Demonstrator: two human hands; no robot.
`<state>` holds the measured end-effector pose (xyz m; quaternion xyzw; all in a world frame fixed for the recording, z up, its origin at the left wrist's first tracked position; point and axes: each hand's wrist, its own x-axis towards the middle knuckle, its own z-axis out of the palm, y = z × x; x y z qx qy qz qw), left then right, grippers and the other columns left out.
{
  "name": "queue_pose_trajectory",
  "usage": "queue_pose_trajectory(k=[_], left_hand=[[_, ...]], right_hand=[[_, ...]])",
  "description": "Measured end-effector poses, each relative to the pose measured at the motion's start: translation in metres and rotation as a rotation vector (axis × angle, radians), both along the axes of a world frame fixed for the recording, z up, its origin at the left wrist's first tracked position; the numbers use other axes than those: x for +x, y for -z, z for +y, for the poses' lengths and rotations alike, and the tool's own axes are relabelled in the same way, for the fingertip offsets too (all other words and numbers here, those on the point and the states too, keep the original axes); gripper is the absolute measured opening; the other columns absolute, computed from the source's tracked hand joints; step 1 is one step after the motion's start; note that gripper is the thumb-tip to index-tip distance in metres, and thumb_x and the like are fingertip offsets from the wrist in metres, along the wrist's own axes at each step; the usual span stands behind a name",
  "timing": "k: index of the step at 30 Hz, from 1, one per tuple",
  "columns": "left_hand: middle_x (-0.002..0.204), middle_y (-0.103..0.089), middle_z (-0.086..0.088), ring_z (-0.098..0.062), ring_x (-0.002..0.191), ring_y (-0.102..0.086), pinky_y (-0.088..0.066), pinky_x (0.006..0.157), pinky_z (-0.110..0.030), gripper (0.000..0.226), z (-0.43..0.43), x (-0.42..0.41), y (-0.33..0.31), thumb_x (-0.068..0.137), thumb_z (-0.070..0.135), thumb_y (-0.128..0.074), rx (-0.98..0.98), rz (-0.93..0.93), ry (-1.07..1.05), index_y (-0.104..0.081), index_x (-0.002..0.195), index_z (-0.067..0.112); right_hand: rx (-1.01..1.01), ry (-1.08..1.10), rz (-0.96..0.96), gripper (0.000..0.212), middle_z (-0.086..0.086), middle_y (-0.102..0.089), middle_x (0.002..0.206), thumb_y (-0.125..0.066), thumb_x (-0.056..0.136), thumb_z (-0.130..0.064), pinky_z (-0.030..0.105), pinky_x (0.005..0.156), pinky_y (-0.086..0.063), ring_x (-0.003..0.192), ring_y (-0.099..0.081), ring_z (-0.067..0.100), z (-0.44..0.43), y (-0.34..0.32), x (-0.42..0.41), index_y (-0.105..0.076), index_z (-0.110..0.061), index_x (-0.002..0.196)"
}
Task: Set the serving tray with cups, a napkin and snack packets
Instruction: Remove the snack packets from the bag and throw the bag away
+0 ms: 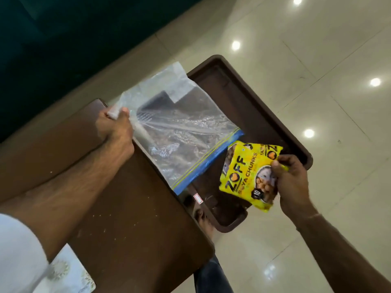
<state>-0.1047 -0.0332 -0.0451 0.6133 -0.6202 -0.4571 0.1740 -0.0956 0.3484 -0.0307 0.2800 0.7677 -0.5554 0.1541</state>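
Observation:
My left hand (pixel 115 125) grips the closed end of a clear zip bag (pixel 179 127) with a blue seal strip, holding it up over the brown serving tray (pixel 260 106). The bag's sealed mouth points toward my right hand. My right hand (pixel 293 180) pinches a yellow snack packet (pixel 247 172) of soya chunks by its edge, just past the bag's mouth and above the near right part of the tray. The tray juts over the edge of a brown table (pixel 127 208). No cups or napkin show in view.
A pale patterned cloth (pixel 67 273) lies at the table's near corner. Glossy cream floor tiles (pixel 317 60) spread to the right and behind. A dark green sofa or wall (pixel 53 39) fills the upper left. My foot (pixel 204 220) shows under the tray.

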Motion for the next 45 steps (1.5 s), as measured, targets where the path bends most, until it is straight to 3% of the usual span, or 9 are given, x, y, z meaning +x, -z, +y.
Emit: queue_pose_trajectory(k=[4, 10, 16, 19, 23, 27, 34, 41, 45], left_hand=[[0.111, -0.066, -0.001, -0.017, 0.103, -0.064, -0.054, 0.084, -0.032, 0.061, -0.008, 0.024, -0.006, 0.073, 0.049, -0.082, 0.211, 0.135, -0.036, -0.053, 0.115, 0.015], [0.093, -0.066, -0.011, -0.022, 0.074, -0.059, -0.043, 0.047, -0.026, 0.063, 0.018, 0.054, 0.000, 0.071, 0.040, -0.082, 0.479, 0.162, 0.076, -0.062, 0.115, 0.000], [0.070, -0.074, 0.003, -0.014, 0.067, -0.067, -0.056, 0.060, -0.027, 0.015, 0.042, 0.069, 0.008, 0.074, 0.008, -0.082, 0.518, 0.194, 0.112, -0.070, 0.082, 0.013], [0.068, -0.072, 0.005, -0.010, 0.063, -0.066, -0.054, 0.056, -0.024, 0.023, 0.037, 0.070, 0.004, 0.077, -0.001, -0.078, 0.527, 0.253, 0.057, -0.065, 0.092, 0.011], [0.089, -0.070, -0.002, -0.018, 0.076, -0.068, -0.059, 0.072, -0.036, 0.051, 0.020, 0.073, -0.006, 0.077, -0.009, -0.076, 0.517, 0.323, -0.029, -0.052, 0.119, 0.009], [0.081, -0.067, -0.009, -0.023, 0.065, -0.065, -0.055, 0.070, -0.037, 0.066, 0.001, 0.076, -0.018, 0.084, -0.011, -0.069, 0.542, 0.395, -0.116, -0.035, 0.138, 0.007], [0.087, -0.062, -0.017, -0.018, 0.055, -0.061, -0.053, 0.055, -0.026, 0.059, -0.057, 0.098, -0.093, 0.089, -0.015, -0.058, 0.432, 0.470, -0.166, -0.034, 0.135, 0.012], [0.082, -0.062, -0.002, -0.012, 0.070, -0.057, -0.053, 0.064, -0.025, 0.040, -0.153, 0.148, -0.234, 0.083, -0.017, -0.061, 0.213, 0.469, 0.065, -0.062, 0.119, 0.000], [0.089, -0.068, -0.006, -0.014, 0.076, -0.060, -0.050, 0.063, -0.018, 0.040, -0.211, 0.204, -0.329, 0.075, -0.009, -0.071, 0.083, 0.404, 0.158, -0.069, 0.112, 0.005]], right_hand=[[0.196, -0.025, 0.076, 0.028, 0.006, -0.060, 0.126, -0.058, 0.096, -0.012, 0.055, 0.100, -0.050, 0.115, -0.060, 0.024, -0.032, -0.009, 0.007, -0.050, -0.021, 0.121], [0.478, -0.419, 0.719, 0.043, 0.011, -0.051, 0.134, -0.063, 0.081, -0.006, 0.044, 0.110, -0.038, 0.128, -0.048, 0.027, -0.085, -0.040, -0.037, -0.052, -0.010, 0.123], [0.433, -0.959, 0.100, 0.061, 0.014, -0.063, 0.128, -0.068, 0.089, -0.038, 0.046, 0.105, -0.043, 0.122, -0.055, 0.035, -0.167, -0.024, -0.115, -0.041, -0.008, 0.136], [0.482, -0.926, 0.014, 0.067, 0.014, -0.064, 0.127, -0.072, 0.083, -0.044, 0.051, 0.106, -0.043, 0.124, -0.054, 0.036, -0.183, -0.013, -0.130, -0.042, -0.013, 0.135], [0.468, -0.959, 0.013, 0.016, 0.007, -0.072, 0.106, -0.075, 0.083, -0.027, 0.035, 0.099, -0.051, 0.104, -0.065, 0.023, -0.190, -0.001, -0.134, -0.071, -0.019, 0.095], [0.181, -0.836, 0.010, 0.011, 0.007, -0.067, 0.081, -0.068, 0.089, -0.016, 0.017, 0.055, -0.052, 0.059, -0.064, 0.005, -0.204, -0.016, -0.123, -0.066, -0.010, 0.081], [0.021, -0.824, 0.344, 0.030, -0.001, -0.062, 0.063, -0.057, 0.093, -0.012, 0.023, 0.047, -0.046, 0.048, -0.056, 0.014, -0.255, -0.109, -0.107, -0.053, -0.026, 0.119], [0.069, -1.197, 0.456, 0.031, 0.000, -0.061, 0.078, -0.073, 0.088, -0.008, 0.028, 0.081, -0.054, 0.072, -0.058, 0.009, -0.351, -0.271, -0.079, -0.068, -0.007, 0.119], [0.344, -1.342, 0.706, 0.017, 0.007, -0.067, 0.086, -0.078, 0.081, -0.017, 0.023, 0.067, -0.041, 0.079, -0.058, 0.016, -0.417, -0.383, -0.037, -0.075, -0.018, 0.097]])
